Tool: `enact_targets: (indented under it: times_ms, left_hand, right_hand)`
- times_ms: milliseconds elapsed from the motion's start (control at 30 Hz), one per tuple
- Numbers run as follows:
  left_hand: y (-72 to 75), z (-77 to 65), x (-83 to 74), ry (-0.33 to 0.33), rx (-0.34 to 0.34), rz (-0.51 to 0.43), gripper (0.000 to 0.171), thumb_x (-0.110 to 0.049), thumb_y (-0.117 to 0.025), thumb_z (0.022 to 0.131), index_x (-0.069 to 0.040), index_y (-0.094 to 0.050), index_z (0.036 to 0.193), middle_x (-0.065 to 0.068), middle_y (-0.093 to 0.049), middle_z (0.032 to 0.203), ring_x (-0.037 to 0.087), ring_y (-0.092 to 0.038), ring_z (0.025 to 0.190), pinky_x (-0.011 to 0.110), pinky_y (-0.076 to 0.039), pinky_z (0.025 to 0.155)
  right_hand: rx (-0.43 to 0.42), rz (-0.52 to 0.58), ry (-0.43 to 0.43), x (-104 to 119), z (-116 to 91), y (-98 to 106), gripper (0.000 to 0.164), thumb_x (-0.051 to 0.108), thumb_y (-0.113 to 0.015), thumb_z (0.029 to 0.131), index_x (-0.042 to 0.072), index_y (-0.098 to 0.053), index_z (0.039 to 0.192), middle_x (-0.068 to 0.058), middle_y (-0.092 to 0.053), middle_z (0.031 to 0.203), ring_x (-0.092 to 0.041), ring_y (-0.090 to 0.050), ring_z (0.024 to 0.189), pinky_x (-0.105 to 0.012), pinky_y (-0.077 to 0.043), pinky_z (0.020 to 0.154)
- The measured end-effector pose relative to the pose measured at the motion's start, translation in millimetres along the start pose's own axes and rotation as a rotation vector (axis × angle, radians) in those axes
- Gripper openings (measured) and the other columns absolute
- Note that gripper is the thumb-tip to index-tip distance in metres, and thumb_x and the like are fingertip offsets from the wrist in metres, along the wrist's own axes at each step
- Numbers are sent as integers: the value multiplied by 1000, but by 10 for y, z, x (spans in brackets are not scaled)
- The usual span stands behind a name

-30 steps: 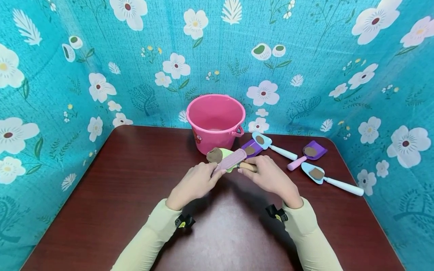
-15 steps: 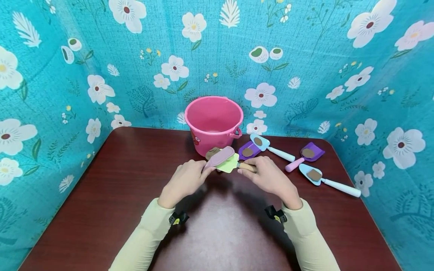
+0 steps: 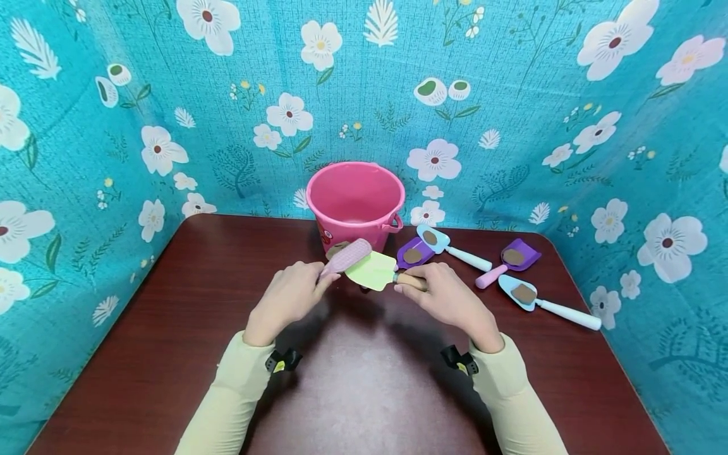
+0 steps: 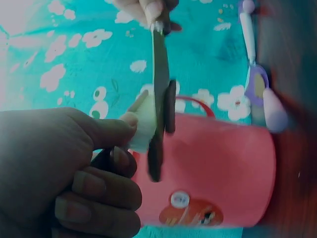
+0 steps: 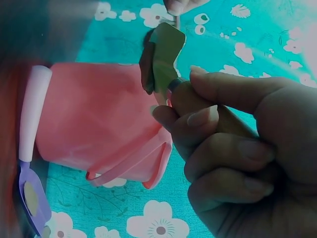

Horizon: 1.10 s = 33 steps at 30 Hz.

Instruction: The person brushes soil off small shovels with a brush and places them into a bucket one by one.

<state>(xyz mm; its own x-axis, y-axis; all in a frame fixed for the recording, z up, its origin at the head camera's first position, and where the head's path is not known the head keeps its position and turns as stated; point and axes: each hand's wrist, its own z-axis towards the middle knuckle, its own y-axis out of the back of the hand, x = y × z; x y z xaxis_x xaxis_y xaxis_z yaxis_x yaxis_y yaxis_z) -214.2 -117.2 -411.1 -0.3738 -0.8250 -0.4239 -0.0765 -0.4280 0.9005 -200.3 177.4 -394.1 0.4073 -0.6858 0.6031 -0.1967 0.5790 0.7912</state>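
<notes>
Textured pink tool (image 3: pixel 351 255) shifted left; wood-handled green trowel (image 3: pixel 373 270).

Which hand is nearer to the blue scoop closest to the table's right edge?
Right. The right hand, gripping the green trowel, is left of the blue scoop; the left hand, holding a pink tool, is farther left.

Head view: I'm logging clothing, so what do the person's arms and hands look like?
The left sleeve and right sleeve are plain pale cream and reach the wrists. Small black devices with yellow patches sit at both wrists. The left hand and right hand are bare.
</notes>
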Motion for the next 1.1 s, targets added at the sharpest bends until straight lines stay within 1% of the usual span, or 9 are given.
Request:
enact_targets:
  times_ms: [67,133,267,333,500,700,867,967,1100]
  left_hand:
    - [18,-1,40,12,-1,-12,33,-39,-64,100,-15,-56,79,0,-49,61,15,-45,54,30,-40,50]
    - [23,2,66,9,2,-34,32,-38,-63,100,-15,-56,79,-1,-49,61,14,-45,55,30,-40,50]
    - [4,13,65,-6,21,-105,32,-39,-63,101,-17,-56,80,-1,-48,61,13,-43,54,30,-40,50]
    - [-11,14,45,-19,27,-146,32,-39,-63,101,-17,-56,79,-2,-46,60,12,-41,53,30,-39,50]
    - [-87,27,-32,-82,49,-239,32,-40,-63,101,-18,-57,77,-4,-44,58,8,-38,50,27,-36,49]
    - [-194,36,-161,-159,91,-295,30,-38,-62,101,-18,-60,79,-6,-43,58,5,-38,50,23,-34,48]
    - [-241,43,-225,-179,104,-276,30,-37,-62,102,-16,-60,80,-6,-43,58,5,-37,51,22,-34,48]
    - [-243,54,-213,-157,99,-230,30,-36,-63,101,-16,-59,79,-5,-44,58,6,-39,51,23,-36,48]
    - [-235,70,-136,-122,83,-196,30,-38,-63,101,-17,-59,80,-5,-45,58,7,-41,52,25,-37,49]
  right_hand:
    - [4,3,-9,-6,-4,2,16,26,-74,95,15,-77,106,9,-55,67,-7,-48,58,-25,-43,57]
    - [7,8,-14,-19,-2,1,16,27,-73,95,16,-77,105,8,-55,66,-7,-48,57,-26,-43,56]
    - [6,15,-14,-35,11,-16,9,29,-73,95,19,-74,95,8,-46,63,-6,-43,54,-25,-40,55]
    - [0,10,-5,-37,21,-32,11,28,-73,95,20,-72,89,8,-42,62,-5,-40,54,-25,-39,55]
    - [-6,17,11,-21,40,-77,9,24,-73,96,16,-73,92,9,-41,62,-4,-41,54,-25,-40,57]
    - [-4,27,9,-23,47,-104,8,25,-72,96,17,-74,98,10,-45,61,-5,-43,54,-25,-41,55]
    - [-8,17,7,-7,37,-88,10,25,-73,95,17,-75,102,11,-50,61,-5,-46,55,-25,-43,56]
    - [-11,7,3,0,37,-73,8,25,-74,95,17,-74,97,11,-48,60,-5,-45,55,-25,-43,56]
    - [-12,-6,3,-1,30,-50,8,26,-74,95,18,-74,94,10,-47,62,-5,-44,55,-25,-42,56]
